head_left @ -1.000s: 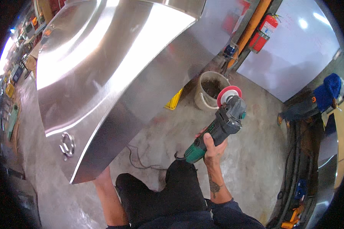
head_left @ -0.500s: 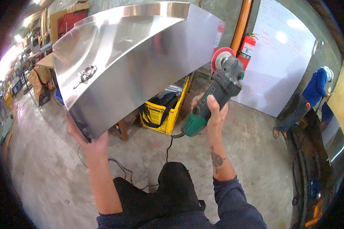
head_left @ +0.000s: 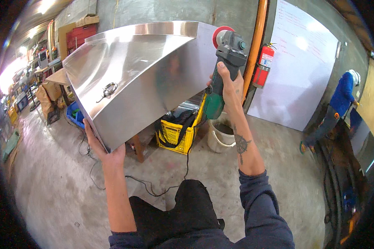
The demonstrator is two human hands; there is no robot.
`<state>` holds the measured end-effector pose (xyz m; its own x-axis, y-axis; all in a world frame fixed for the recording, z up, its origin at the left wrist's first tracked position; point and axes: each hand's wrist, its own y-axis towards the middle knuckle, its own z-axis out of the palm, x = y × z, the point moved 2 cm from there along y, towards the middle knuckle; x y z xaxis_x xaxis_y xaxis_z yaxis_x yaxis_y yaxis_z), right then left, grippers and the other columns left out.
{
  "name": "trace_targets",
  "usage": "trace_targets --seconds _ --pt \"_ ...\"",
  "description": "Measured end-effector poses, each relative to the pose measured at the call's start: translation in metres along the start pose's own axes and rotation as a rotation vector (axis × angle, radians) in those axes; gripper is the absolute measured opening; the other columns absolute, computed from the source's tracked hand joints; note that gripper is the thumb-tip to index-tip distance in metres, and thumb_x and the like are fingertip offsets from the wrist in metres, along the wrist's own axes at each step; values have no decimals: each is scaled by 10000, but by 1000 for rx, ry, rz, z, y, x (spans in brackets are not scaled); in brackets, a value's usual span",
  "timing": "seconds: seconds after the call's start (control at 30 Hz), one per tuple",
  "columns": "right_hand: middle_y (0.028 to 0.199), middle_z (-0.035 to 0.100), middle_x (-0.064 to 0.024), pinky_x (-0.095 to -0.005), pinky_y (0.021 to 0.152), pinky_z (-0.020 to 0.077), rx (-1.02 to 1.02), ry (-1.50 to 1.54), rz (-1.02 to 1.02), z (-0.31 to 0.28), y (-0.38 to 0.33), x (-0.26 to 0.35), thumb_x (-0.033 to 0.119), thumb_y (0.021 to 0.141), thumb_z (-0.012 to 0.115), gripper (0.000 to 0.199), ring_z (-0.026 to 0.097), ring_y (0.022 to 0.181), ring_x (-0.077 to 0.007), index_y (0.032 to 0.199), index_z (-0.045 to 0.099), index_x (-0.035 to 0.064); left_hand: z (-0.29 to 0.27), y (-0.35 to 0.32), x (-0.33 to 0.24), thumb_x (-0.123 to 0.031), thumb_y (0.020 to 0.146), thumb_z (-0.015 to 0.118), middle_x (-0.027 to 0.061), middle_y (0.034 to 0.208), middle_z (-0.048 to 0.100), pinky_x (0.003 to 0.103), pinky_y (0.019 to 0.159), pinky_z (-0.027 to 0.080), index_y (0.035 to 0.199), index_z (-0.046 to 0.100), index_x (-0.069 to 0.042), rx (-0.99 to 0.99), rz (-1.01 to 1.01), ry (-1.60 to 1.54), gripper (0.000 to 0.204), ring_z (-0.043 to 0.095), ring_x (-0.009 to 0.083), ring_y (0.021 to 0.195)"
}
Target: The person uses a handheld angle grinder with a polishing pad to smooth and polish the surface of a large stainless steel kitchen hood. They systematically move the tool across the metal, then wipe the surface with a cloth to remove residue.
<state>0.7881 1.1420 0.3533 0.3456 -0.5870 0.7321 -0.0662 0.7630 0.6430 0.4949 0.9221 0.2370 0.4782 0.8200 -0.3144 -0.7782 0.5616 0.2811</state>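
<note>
From where I stand, the workshop's bare concrete floor (head_left: 54, 182) stretches wide, scuffed and blotchy, up to a rough grey wall (head_left: 153, 14). A big whiteboard (head_left: 293, 83) with red scribbles leans there. Nearer, in front of the person, is a shiny metal box (head_left: 153, 79), curved along its top edge and streaked with reflected light; what carries it is mostly hidden, though a wooden leg (head_left: 137, 148) shows underneath. Over to the right, a co-worker in blue (head_left: 341, 93) bends at another job. A yellow crate (head_left: 191, 139) stands below the box, a bucket (head_left: 216, 143) just beside it. The green-and-black grinder (head_left: 230, 52) is raised upright by the box's far end; I can't tell whether its disc touches. The right grip (head_left: 228, 85) is wrapped firmly around its body. The left grip (head_left: 108, 152) is spread against the box's near corner; whether it squeezes, I can't tell. Smallest is a metal ring (head_left: 109, 90) on the box's top.
</note>
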Motion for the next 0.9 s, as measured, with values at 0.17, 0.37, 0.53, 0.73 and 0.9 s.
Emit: trace_targets --seconds 0.17,0.37,0.53,0.73,0.9 --pt "1025 747 -95 -324 699 595 71 -98 -72 3 9 -9 433 951 849 547 719 762 -160 1234 644 12 -8 3 1 -460 1122 581 44 1341 738 420 1027 593 1389 680 -126 114 3 -25 439 717 236 1190" --pt "1086 767 -105 -346 913 565 82 -161 -217 1 17 -21 410 961 848 544 713 984 -180 1248 672 -18 -16 8 0 -456 1114 605 54 1327 739 418 1008 604 1383 678 -105 135 -17 -87 448 725 241 1163" --pt "1079 771 -106 -351 924 562 105 -194 -157 5 15 -14 417 951 855 553 715 985 -182 1241 676 -19 -10 7 -2 -444 1108 623 62 1327 731 421 1021 596 1379 674 -95 155 -75 -146 445 715 245 1169" --pt "1093 777 -127 -370 942 564 108 -210 -195 5 21 -18 418 943 861 563 727 996 -206 1250 680 -19 -5 6 0 -449 1103 633 69 1345 714 424 1024 594 1392 658 -91 91 -42 -105 461 701 244 1194" --pt "1141 783 -162 -390 971 565 99 -265 -239 8 20 -15 414 935 865 589 740 1037 -240 1274 680 -30 -10 9 1 -454 1102 637 71 1349 711 419 1029 591 1390 655 -93 106 -41 -117 461 696 241 1204"
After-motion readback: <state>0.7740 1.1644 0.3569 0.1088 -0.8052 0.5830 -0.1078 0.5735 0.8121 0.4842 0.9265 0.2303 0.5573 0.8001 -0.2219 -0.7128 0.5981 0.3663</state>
